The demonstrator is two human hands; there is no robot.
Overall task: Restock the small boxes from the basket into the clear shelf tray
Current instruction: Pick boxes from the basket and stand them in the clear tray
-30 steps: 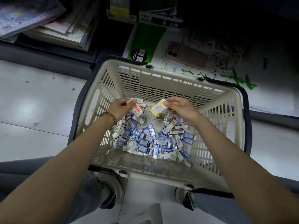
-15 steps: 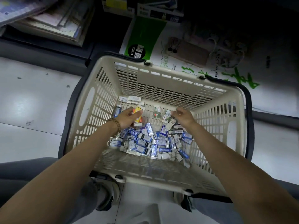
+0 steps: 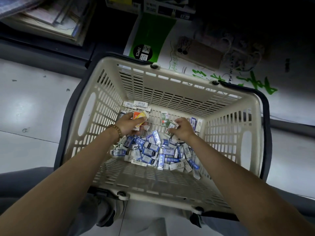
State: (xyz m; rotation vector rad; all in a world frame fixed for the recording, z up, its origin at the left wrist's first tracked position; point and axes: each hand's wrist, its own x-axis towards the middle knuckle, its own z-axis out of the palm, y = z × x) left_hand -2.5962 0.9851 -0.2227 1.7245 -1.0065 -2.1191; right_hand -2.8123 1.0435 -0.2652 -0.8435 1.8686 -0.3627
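Note:
A cream plastic basket (image 3: 109, 92) stands on the floor between my feet. On its bottom lies a heap of several small blue-and-white boxes (image 3: 153, 147). My left hand (image 3: 127, 125) is down in the basket and grips a few orange and yellow small boxes (image 3: 140, 116). My right hand (image 3: 183, 128) is also low in the basket, its fingers curled round small boxes, one of them green-and-white (image 3: 170, 124). Another green-and-white box (image 3: 165, 117) lies loose beside it. No clear shelf tray is in view.
A low dark shelf (image 3: 42, 46) with stacked paper pads (image 3: 51, 19) runs along the top left. A large green-and-white flat package (image 3: 153, 36) lies behind the basket. Pale tiled floor (image 3: 30, 116) lies left and right of the basket.
Both hands have dropped from above the heap to the basket's bottom. The yellow box that my right hand held is gone from it; my right hand now holds boxes at the heap's far edge.

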